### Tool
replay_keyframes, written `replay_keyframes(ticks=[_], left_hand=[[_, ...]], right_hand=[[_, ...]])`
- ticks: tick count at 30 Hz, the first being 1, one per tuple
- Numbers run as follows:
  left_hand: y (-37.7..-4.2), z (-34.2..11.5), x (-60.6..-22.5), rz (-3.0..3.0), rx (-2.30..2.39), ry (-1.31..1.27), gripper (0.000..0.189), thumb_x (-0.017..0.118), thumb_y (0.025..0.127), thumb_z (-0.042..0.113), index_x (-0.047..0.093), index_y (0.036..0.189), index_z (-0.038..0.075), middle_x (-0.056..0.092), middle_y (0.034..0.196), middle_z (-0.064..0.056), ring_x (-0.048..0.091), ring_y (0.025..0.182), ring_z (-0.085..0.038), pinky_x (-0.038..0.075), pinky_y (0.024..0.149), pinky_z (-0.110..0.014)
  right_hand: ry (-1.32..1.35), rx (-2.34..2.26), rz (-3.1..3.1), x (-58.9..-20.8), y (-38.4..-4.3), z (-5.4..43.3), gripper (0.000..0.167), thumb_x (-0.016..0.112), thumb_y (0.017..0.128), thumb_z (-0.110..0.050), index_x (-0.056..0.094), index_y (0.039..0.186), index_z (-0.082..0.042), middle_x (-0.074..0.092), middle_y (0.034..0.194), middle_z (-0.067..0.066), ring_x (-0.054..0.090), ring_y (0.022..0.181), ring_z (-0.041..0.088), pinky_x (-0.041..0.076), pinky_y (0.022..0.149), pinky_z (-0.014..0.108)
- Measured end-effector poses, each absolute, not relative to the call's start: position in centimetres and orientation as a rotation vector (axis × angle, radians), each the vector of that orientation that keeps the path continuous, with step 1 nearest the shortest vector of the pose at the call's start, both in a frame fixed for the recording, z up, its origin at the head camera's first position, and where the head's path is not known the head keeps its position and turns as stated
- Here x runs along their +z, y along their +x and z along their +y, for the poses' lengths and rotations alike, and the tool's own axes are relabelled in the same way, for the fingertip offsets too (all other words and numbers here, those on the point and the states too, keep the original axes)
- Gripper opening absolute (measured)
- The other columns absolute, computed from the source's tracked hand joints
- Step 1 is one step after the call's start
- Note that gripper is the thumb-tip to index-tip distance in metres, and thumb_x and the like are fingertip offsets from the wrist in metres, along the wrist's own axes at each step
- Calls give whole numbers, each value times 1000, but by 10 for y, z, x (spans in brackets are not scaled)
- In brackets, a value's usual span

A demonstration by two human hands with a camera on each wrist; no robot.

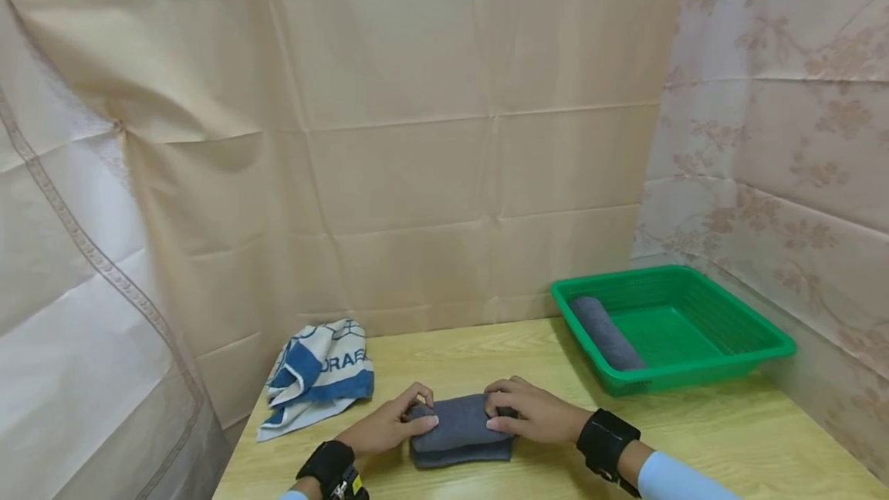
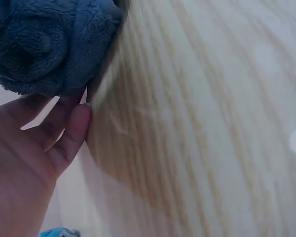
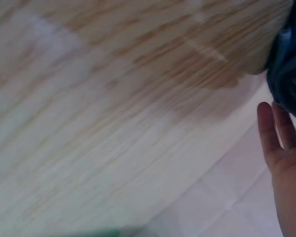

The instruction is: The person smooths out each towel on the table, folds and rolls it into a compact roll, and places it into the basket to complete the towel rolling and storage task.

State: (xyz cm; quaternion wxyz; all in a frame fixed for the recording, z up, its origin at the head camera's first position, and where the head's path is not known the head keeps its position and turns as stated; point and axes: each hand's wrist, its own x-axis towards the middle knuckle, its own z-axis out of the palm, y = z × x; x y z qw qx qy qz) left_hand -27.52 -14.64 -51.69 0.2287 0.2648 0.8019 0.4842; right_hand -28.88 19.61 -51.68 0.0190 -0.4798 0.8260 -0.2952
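A grey towel (image 1: pixel 460 424), partly rolled up with a flat flap at its near side, lies on the table in the head view. My left hand (image 1: pixel 389 424) grips the left end of the roll, thumb on the near side and fingers over the far side. At the right end, my right hand (image 1: pixel 536 412) holds it the same way. In the left wrist view the towel's fuzzy coiled end (image 2: pixel 37 47) shows above the fingers. The right wrist view catches only part of the roll (image 3: pixel 292 74), at the right edge.
A green plastic basket (image 1: pixel 767 349) stands at the back right of the wooden table (image 1: pixel 694 438), with a rolled grey towel (image 1: pixel 606 334) along its left side. A crumpled white and blue towel (image 1: pixel 326 369) lies at the left edge. Curtains (image 1: pixel 417 176) hang behind.
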Motion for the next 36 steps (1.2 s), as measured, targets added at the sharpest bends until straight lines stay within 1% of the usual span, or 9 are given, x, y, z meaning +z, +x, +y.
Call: replay_keyframes(ticks=[3,6,9,13,17,22,25,31,36], left_hand=[[-276,-145,-516,2219,1334,672,38,62,103,43,42,126,20,60,106,-10,58,91,-24,42,77,-41],[-277,-144,-516,2262,1287,652,44,67,100,45,43,127,19,61,105,-10,59,90,-24,44,76,-40],[-276,-143,-514,2326,1183,643,51,70,96,50,49,129,18,61,109,-6,60,95,-21,48,80,-40],[-274,-142,-512,2394,1055,674,59,73,91,56,57,134,19,62,117,2,62,103,-15,51,87,-39],[-273,-142,-512,2411,1044,704,59,76,90,53,59,136,18,63,118,5,62,103,-13,52,87,-38],[-273,-143,-514,2417,1082,730,58,76,91,50,58,136,17,64,117,5,63,99,-11,52,84,-35],[-273,-143,-514,2417,1095,747,58,77,90,49,56,135,19,64,116,4,64,99,-11,52,83,-34],[-271,-139,-517,2417,1063,811,59,81,86,47,50,132,27,62,120,4,63,104,-10,52,86,-32],[-271,-139,-517,2446,1081,817,63,85,83,44,47,131,29,61,122,3,62,107,-11,52,87,-33]], right_hand=[[-1373,-1072,2450,-516,-289,196,12,60,105,-38,58,110,-27,59,120,-4,54,110,19,47,91,37],[-1175,-1189,2334,-515,-291,196,31,68,101,-35,53,125,-21,57,119,-2,55,109,18,45,92,36],[-1001,-1221,2256,-514,-293,198,50,77,94,-35,49,133,-22,57,125,0,55,116,18,44,98,40],[-985,-1189,2228,-518,-294,199,54,85,88,-34,50,128,-26,60,116,0,59,108,17,45,95,39],[-1081,-1158,2273,-522,-293,197,56,86,86,-36,47,125,-27,61,111,-3,60,103,13,45,93,33],[-1124,-1124,2361,-523,-290,193,60,88,82,-40,45,122,-28,61,110,-6,60,103,10,45,92,31],[-1139,-1098,2404,-522,-288,191,62,90,80,-41,45,120,-28,60,110,-8,59,104,9,46,91,31],[-1162,-1070,2449,-522,-284,190,64,94,75,-34,43,113,-24,57,100,-8,58,99,8,45,88,29],[-1231,-1057,2486,-525,-283,185,64,93,76,-31,41,112,-24,55,103,-8,58,103,8,46,90,28]])
